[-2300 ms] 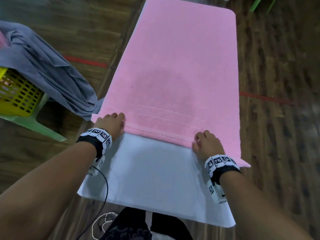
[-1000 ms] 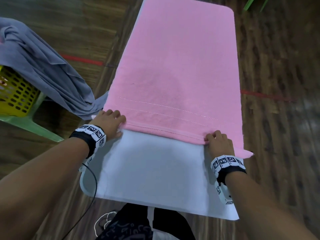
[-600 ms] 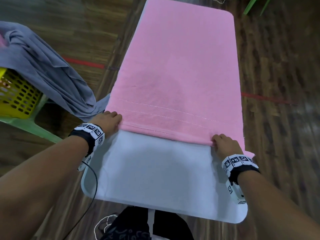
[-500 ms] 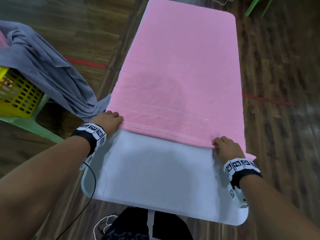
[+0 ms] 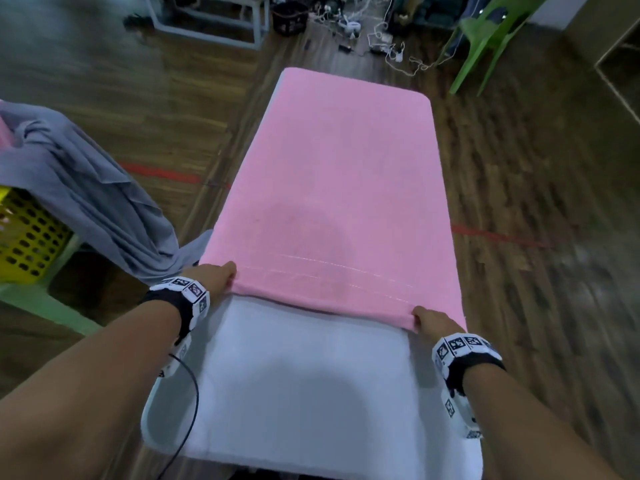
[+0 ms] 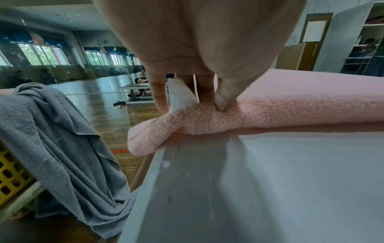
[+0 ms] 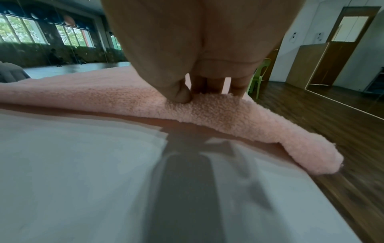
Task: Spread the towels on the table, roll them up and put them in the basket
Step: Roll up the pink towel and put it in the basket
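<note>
On the white table [image 5: 304, 393] a pink towel [image 5: 339, 188] lies spread to the far edge — left hand [image 5: 211, 277] and right hand [image 5: 431, 322] pinch its near hem's first turn. Rolling has barely begun; the yellow basket [image 5: 29, 244] awaits, a grey towel [image 5: 83, 202] draped over it.

Green plastic chair [image 5: 485, 32] far right, standing on dark wood floor [image 5: 540, 202]. Tangle of white cables [image 5: 384, 39] on floor at far centre, dark basket-like bin [image 5: 290, 17] just left of it. Grey metal frame [image 5: 214, 19] far left of bin. Red tape line [image 5: 162, 173] across floor left, another [image 5: 495, 233] right. Windows [image 6: 43, 54] along far wall, wooden door [image 7: 344, 47] right, shelving [image 6: 365, 47] far right.
</note>
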